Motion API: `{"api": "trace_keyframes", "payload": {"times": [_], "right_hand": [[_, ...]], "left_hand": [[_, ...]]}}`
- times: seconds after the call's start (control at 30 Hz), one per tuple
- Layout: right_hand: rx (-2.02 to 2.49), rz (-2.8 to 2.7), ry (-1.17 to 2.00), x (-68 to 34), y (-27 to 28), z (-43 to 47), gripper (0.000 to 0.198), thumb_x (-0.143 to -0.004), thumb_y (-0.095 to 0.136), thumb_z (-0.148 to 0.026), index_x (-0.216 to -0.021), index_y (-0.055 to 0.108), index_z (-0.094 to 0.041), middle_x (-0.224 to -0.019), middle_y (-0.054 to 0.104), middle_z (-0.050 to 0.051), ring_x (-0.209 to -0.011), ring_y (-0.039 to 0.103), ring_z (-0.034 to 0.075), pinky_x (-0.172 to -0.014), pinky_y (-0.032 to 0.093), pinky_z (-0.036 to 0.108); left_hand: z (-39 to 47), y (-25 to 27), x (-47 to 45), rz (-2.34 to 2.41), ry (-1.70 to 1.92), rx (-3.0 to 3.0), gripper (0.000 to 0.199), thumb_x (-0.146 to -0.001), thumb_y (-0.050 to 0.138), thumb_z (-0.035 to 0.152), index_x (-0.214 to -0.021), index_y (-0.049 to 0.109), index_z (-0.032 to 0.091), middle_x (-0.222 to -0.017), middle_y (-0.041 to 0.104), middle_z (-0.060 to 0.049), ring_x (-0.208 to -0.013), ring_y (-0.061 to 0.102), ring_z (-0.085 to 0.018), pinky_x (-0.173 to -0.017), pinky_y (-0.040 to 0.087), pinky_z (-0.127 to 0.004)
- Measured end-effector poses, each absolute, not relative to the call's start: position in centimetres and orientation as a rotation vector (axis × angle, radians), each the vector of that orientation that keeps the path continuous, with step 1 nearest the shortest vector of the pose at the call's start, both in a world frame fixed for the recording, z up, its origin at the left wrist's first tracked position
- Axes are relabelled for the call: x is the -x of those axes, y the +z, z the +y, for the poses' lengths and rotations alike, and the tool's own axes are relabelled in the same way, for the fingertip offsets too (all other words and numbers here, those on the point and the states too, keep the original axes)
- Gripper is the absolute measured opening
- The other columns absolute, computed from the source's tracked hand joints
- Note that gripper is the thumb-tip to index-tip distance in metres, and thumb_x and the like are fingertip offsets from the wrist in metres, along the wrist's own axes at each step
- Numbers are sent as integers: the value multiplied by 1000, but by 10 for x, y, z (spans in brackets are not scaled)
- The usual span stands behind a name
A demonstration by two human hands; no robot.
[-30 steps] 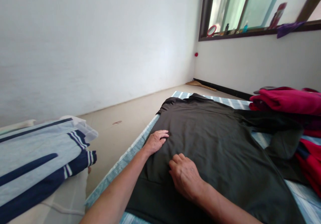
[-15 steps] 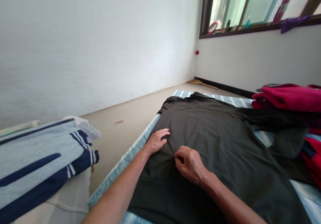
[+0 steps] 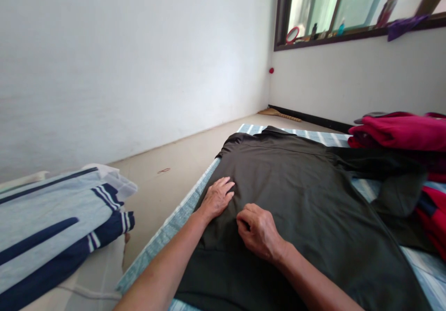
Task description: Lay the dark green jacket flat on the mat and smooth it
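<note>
Right hand [image 3: 259, 231]: fingers curled under, knuckles up, resting on the dark shirt [image 3: 299, 199]; it looks to be pinching a small fold of cloth, though the fingertips are hidden, so the grip is not certain. Left hand [image 3: 218, 198]: open, palm flat, fingers spread on the shirt's left edge, holding nothing.

Shirt lies spread on the striped mat [image 3: 181, 215] on the floor, collar at the far end, one sleeve trailing off to the right.

Judgement: the flat hand should pin the cloth while the other draws creases outward from it; pull lightly along the fabric so the far side does not bunch.

Left, near: folded blue striped garment [image 3: 52, 222]. Far right: pile of red clothes [image 3: 400, 132]. Beyond: window sill [image 3: 348, 34].
</note>
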State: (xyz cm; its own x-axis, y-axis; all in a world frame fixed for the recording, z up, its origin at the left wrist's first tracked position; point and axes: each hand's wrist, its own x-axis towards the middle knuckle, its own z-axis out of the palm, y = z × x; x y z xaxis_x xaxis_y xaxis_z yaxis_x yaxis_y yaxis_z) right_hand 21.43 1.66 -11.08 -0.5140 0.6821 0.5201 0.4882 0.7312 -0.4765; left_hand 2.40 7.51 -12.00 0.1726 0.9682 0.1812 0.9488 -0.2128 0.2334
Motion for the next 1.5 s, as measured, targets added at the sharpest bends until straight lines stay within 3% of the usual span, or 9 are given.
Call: {"api": "trace_keyframes", "payload": {"times": [0.23, 0.5, 0.63, 0.73, 0.83, 0.97, 1.13, 1.37, 1.5], "right_hand": [[921, -2275, 396, -214, -115, 19, 18, -77, 46, -7, -68, 56, -19, -71, 56, 1, -68, 50, 12, -64, 34, 22], [951, -2302, 465, -217, -116, 22, 16, -77, 49, -9, -69, 57, -19, -72, 57, 0, -69, 51, 12, -63, 32, 22], [971, -2301, 520, -220, -112, 22, 17, -79, 48, -9, -67, 56, -19, -70, 57, 0, -67, 52, 11, -62, 32, 21], [984, -2311, 519, -222, -110, 21, 16, -80, 48, -11, -69, 57, -19, -73, 59, 0, -70, 53, 11, -63, 32, 21], [994, -2358, 478, -223, -110, 20, 16, -81, 47, -12, -71, 58, -20, -75, 60, 1, -72, 54, 12, -64, 32, 21], [997, -2389, 472, -223, -110, 19, 17, -81, 47, -12, -71, 59, -19, -76, 61, 2, -73, 54, 12, -64, 32, 22], [1002, -2418, 449, -224, -109, 19, 18, -81, 47, -12, -71, 60, -20, -77, 62, 1, -73, 55, 12, -63, 32, 22], [989, -2444, 388, -225, -107, 14, 15, -84, 48, -16, -77, 61, -20, -80, 62, 2, -75, 55, 13, -64, 32, 24], [836, -2474, 304, -226, -90, 2, 28, -85, 53, -43, -75, 59, -18, -76, 60, 4, -74, 53, 16, -65, 32, 26]], "left_hand": [[69, -119, -28, 1863, 298, -2460, 40, -90, 44, 33, -127, 53, 23, -143, 43, -8, -136, 30, -26, -107, 30, -45], [66, -107, -33, 1868, 345, -2491, 32, -88, 48, 27, -116, 59, 16, -135, 50, -12, -129, 40, -26, -104, 35, -43], [29, -80, -41, 1909, 367, -2476, 23, -90, 44, 24, -90, 65, 15, -98, 67, -10, -99, 60, -23, -90, 46, -38], [-24, -62, -43, 1807, 300, -2465, 30, -91, 43, 28, -68, 60, 18, -68, 62, -3, -72, 61, -18, -72, 50, -32], [-74, -58, -41, 1750, 296, -2442, 8, -84, 57, 25, -85, 62, 19, -82, 64, -3, -82, 60, -19, -74, 50, -31], [-109, -66, -37, 1686, 275, -2486, 38, -71, 66, 16, -108, 58, 20, -121, 58, -9, -114, 52, -25, -96, 44, -41], [-116, -69, -35, 1638, 135, -2469, 39, -66, 63, 11, -104, 59, 20, -138, 47, -12, -127, 43, -29, -103, 40, -46], [-115, -70, -39, 1617, 260, -2662, 17, -79, 47, 7, -83, 59, 18, -123, 60, -12, -117, 54, -23, -99, 46, -38], [-112, -65, -45, 1676, 604, -2751, 20, -86, 42, 8, -90, 59, 17, -105, 65, -9, -102, 61, -18, -90, 51, -31]]}}
